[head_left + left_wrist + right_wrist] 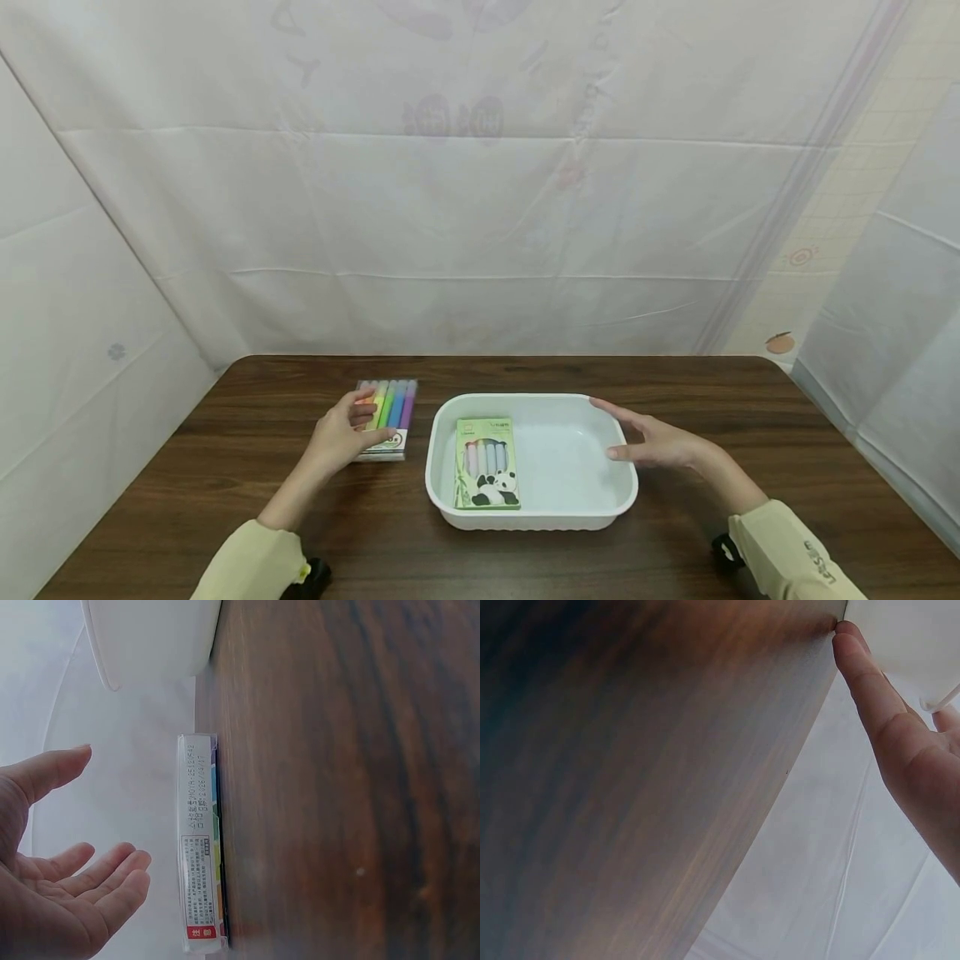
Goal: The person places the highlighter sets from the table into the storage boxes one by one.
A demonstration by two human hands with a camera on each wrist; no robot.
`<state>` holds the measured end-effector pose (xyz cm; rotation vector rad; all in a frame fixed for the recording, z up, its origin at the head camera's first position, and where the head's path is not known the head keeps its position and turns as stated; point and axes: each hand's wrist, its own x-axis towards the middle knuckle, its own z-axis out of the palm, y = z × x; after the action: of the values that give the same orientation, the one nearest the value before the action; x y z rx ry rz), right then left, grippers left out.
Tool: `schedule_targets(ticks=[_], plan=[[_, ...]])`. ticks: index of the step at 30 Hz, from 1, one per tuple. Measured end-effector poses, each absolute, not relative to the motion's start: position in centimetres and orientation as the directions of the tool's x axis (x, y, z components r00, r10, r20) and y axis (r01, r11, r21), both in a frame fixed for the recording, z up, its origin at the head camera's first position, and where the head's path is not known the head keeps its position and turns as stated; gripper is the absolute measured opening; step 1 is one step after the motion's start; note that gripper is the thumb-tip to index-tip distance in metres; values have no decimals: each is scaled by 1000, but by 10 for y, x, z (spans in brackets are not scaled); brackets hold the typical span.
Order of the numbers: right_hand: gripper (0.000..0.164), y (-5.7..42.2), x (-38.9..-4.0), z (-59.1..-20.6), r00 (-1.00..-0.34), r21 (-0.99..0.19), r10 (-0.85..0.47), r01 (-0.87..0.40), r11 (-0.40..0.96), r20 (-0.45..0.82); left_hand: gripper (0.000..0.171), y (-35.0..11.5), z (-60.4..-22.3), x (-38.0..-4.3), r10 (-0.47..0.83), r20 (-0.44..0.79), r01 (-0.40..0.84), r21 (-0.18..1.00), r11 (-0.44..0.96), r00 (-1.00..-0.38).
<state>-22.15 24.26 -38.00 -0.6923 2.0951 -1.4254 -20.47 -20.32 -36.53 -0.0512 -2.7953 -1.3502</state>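
Note:
A clear pack of coloured markers [392, 414] lies on the table left of the white plastic basin [534, 521]. My left hand [341, 433] is over that pack, thumb and fingers spread apart. In the left wrist view a gap shows between the left hand [71, 877] and the pack's printed end [199, 847]. My right hand [660, 442] holds the basin's right side, thumb over the rim and fingers along the outer wall. Seen from the right wrist, its fingertips [847, 641] are low on that wall. Inside the basin, at its left, lies a green panda-printed box of pens [486, 467].
Everything stands on a dark brown wooden table [375, 550] with rounded far corners. Pale printed sheeting [480, 233] hangs behind it and along both sides. The basin's raised rim stands between the two hands.

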Motion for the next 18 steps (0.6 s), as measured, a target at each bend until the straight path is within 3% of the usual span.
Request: schedule_targets(ticks=[18], plan=[[77, 242, -221, -381, -749, -931, -651, -136, 337, -126, 84, -205, -367, -209, -46, 10, -23, 759, 650, -999]])
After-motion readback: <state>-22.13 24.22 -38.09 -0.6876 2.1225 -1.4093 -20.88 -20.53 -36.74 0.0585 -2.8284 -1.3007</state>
